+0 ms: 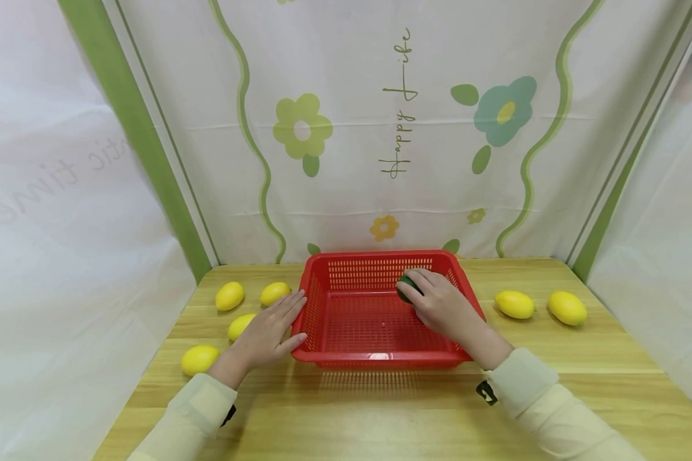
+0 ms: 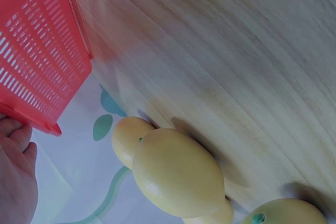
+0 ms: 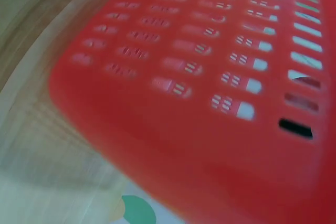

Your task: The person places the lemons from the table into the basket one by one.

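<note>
Right hand (image 1: 443, 308) gripped a green object (image 1: 404, 291) over red basket (image 1: 352, 356); left hand (image 1: 265, 333), straight-fingered, touched its rim (image 1: 309, 275); backdrop (image 1: 346, 70) read "Happy Life".

Over my remote feed, the red basket (image 1: 357, 323) looks like moulded plastic, glossy where its rim (image 1: 378, 356) at six o'clock catches light. The table (image 1: 346, 422) under it looks wood-grained and smooth, with a soft sheen. At the basket's nine and three o'clock, the yellow lemons (image 1: 200, 360) look smooth and faintly shiny. The printed curtain (image 1: 346, 64) at twelve is matt and lightly creased; I cannot tell cloth from plastic. At eight and four, the sleeves (image 1: 559, 410) look like matt cloth.
</note>
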Motion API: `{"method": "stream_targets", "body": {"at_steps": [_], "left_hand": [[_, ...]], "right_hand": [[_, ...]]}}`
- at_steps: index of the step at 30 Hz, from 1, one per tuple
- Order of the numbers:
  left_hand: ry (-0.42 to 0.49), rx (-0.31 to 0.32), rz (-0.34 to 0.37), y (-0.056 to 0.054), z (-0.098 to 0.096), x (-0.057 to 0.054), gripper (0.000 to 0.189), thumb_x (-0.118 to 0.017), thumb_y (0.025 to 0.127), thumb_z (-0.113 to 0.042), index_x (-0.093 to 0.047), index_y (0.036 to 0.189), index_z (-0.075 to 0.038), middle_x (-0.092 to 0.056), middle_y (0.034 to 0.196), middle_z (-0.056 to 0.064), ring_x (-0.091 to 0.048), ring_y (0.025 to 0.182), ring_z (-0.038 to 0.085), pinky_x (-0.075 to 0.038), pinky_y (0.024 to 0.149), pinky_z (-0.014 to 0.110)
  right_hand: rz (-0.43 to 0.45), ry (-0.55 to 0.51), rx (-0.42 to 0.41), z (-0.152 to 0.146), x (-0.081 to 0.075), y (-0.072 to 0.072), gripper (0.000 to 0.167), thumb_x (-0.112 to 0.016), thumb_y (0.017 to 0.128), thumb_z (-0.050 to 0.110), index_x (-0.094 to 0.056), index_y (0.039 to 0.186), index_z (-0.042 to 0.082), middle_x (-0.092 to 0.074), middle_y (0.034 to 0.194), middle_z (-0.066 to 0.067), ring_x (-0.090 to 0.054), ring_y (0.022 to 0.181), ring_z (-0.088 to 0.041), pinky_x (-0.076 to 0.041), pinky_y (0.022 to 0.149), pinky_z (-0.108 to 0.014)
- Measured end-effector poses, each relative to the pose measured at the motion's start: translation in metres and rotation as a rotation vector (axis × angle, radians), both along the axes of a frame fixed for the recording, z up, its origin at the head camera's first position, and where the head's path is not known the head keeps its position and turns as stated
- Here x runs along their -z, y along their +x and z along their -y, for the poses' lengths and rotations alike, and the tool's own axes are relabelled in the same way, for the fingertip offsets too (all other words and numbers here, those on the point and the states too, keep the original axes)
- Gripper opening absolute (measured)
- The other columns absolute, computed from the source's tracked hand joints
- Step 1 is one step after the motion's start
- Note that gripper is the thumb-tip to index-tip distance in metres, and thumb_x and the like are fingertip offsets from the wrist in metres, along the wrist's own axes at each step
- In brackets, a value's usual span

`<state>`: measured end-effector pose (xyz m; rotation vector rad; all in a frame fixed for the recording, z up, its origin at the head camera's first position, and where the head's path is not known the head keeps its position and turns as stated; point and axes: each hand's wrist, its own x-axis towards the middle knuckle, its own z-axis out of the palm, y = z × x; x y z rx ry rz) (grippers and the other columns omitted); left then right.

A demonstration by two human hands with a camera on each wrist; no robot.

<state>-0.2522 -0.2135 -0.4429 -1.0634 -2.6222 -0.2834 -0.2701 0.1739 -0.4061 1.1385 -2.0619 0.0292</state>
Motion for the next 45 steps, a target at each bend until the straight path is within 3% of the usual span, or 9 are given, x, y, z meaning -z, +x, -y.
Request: {"method": "stream_targets", "body": {"at_steps": [7,22,45], "left_hand": [[0.007,0.006,0.000,0.000,0.000,0.000,0.068,-0.058,0.095,-0.036,-0.037,0.146,0.004,-0.032,0.154,0.016,-0.028,0.142,0.030,-0.024,0.114,0.045],[0.004,0.004,0.003,0.004,-0.002,-0.004,0.069,-0.054,0.096,-0.039,-0.036,0.147,0.004,-0.032,0.154,0.016,-0.028,0.142,0.031,-0.025,0.114,0.045],[-0.002,0.004,0.011,0.002,-0.001,-0.004,0.069,-0.051,0.097,-0.041,-0.035,0.148,0.003,-0.032,0.154,0.016,-0.030,0.141,0.032,-0.025,0.114,0.046]], "right_hand": [[0.000,0.004,-0.014,0.009,0.004,-0.002,0.042,-0.079,0.072,0.001,-0.063,0.111,0.000,-0.062,0.111,-0.021,-0.061,0.102,-0.036,-0.055,0.083,-0.046],[0.061,0.048,0.012,0.015,0.012,-0.005,0.040,-0.081,0.074,0.006,-0.063,0.110,0.003,-0.061,0.108,-0.017,-0.060,0.099,-0.032,-0.055,0.084,-0.043],[0.148,0.118,0.051,0.019,0.014,-0.004,0.040,-0.079,0.074,0.005,-0.061,0.110,0.005,-0.059,0.104,-0.012,-0.059,0.092,-0.026,-0.056,0.075,-0.037]]}}
